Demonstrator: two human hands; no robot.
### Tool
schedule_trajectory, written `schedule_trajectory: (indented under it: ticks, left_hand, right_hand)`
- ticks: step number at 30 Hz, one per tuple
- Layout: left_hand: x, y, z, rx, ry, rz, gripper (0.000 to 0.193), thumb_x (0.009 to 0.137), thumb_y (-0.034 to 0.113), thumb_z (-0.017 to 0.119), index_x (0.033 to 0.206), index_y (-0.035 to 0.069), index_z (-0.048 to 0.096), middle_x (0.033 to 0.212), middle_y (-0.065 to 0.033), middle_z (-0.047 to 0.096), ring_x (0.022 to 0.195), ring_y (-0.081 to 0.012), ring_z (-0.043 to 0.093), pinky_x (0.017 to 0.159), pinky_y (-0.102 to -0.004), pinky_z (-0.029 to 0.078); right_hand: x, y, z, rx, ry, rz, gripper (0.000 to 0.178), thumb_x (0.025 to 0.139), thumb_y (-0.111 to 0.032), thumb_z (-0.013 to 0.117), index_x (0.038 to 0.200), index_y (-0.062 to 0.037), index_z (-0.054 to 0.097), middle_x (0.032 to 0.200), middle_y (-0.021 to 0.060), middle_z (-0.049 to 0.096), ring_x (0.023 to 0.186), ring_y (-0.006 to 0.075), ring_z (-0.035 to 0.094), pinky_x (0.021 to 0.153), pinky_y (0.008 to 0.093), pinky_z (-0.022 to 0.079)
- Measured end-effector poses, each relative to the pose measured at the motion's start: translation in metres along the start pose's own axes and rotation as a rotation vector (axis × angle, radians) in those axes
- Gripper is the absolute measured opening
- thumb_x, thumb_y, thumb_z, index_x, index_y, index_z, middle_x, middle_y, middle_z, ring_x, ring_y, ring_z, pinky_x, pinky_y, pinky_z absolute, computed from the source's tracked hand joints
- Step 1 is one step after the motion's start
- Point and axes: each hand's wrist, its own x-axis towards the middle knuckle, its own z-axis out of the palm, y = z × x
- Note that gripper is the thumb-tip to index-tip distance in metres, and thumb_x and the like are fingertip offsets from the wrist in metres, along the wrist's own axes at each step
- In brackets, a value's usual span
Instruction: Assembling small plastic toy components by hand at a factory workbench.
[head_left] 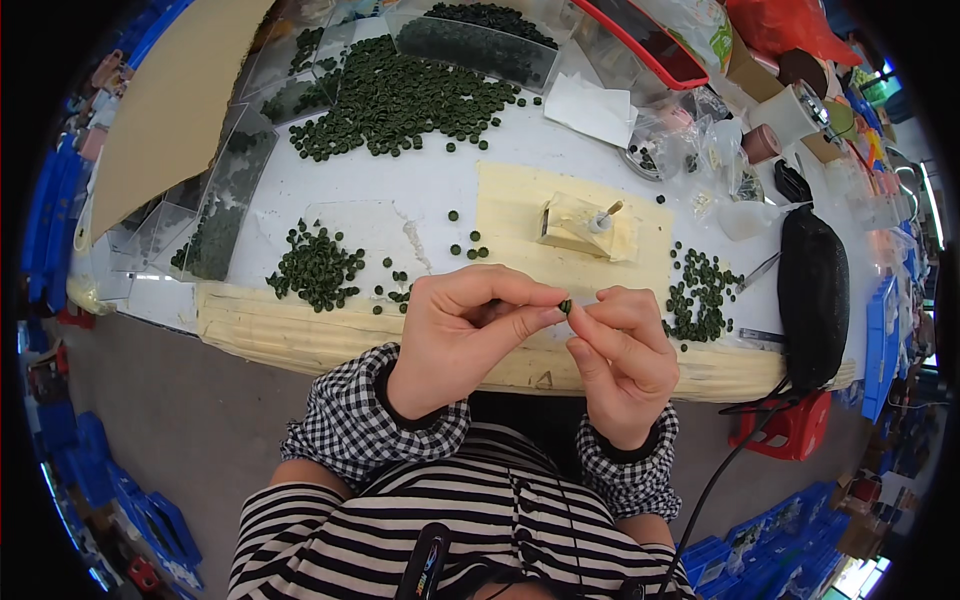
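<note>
Left hand (462, 338): thumb and index fingertips pinching 1 small dark-green piece (566, 306) | right hand (632, 362): curled fingers at its right side, cannot tell whether gripping | piece: between the 2 hands, by the near table edge (262, 330) | around: left heap (315, 272), right heap (700, 302), far block (585, 242)

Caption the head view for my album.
Left hand and right hand meet at a green piece, green heaps on the table.
</note>
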Motion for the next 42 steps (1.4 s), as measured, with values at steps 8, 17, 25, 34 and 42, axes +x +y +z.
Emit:
schedule_trajectory:
  ticks: [8, 17, 25, 34, 42]
  left_hand:
    - [0.003, 0.003, -0.003, -0.023, -0.039, -0.068, 0.016, 0.082, -0.009, 0.067, 0.097, -0.003, 0.070, 0.092, -0.0094, 0.069, 0.082, -0.0109, 0.063, 0.073, -0.0216, 0.050]
    - [0.002, -0.003, -0.004, 0.022, -0.027, -0.036, 0.018, 0.081, -0.010, 0.067, 0.097, -0.003, 0.070, 0.092, -0.0095, 0.068, 0.082, -0.0108, 0.063, 0.073, -0.0213, 0.050]
    - [0.001, -0.005, -0.006, 0.098, -0.045, 0.028, 0.019, 0.081, -0.010, 0.067, 0.097, -0.002, 0.071, 0.093, -0.0105, 0.069, 0.082, -0.0119, 0.064, 0.073, -0.0218, 0.051]
    - [0.002, -0.006, -0.007, 0.068, -0.040, 0.003, 0.017, 0.081, -0.010, 0.067, 0.096, -0.002, 0.070, 0.094, -0.0114, 0.069, 0.084, -0.0129, 0.065, 0.075, -0.0225, 0.052]
    - [0.002, -0.005, -0.005, 0.043, -0.031, -0.002, 0.017, 0.081, -0.011, 0.067, 0.095, -0.003, 0.070, 0.094, -0.0116, 0.069, 0.085, -0.0130, 0.065, 0.076, -0.0228, 0.052]
  right_hand:
    - [0.005, 0.002, -0.008, -0.083, -0.079, -0.058, 0.030, 0.071, -0.003, 0.078, 0.100, -0.0096, 0.074, 0.088, 0.0025, 0.065, 0.080, 0.0220, 0.054, 0.080, 0.0377, 0.045]
    - [0.006, 0.008, -0.008, -0.033, -0.101, -0.039, 0.029, 0.071, -0.003, 0.078, 0.099, -0.0096, 0.075, 0.087, 0.0027, 0.065, 0.078, 0.0221, 0.054, 0.079, 0.0378, 0.046]
    - [0.006, 0.009, -0.009, 0.009, -0.117, -0.023, 0.029, 0.071, -0.003, 0.078, 0.099, -0.0103, 0.075, 0.087, 0.0023, 0.065, 0.078, 0.0211, 0.055, 0.081, 0.0378, 0.046]
    - [0.006, 0.010, -0.008, 0.007, -0.115, -0.025, 0.029, 0.072, -0.004, 0.078, 0.100, -0.0105, 0.075, 0.087, 0.0017, 0.065, 0.078, 0.0202, 0.056, 0.082, 0.0378, 0.046]
    - [0.006, 0.011, -0.008, 0.013, -0.120, -0.032, 0.029, 0.072, -0.005, 0.078, 0.100, -0.0105, 0.075, 0.088, 0.0018, 0.065, 0.079, 0.0206, 0.056, 0.082, 0.0377, 0.046]
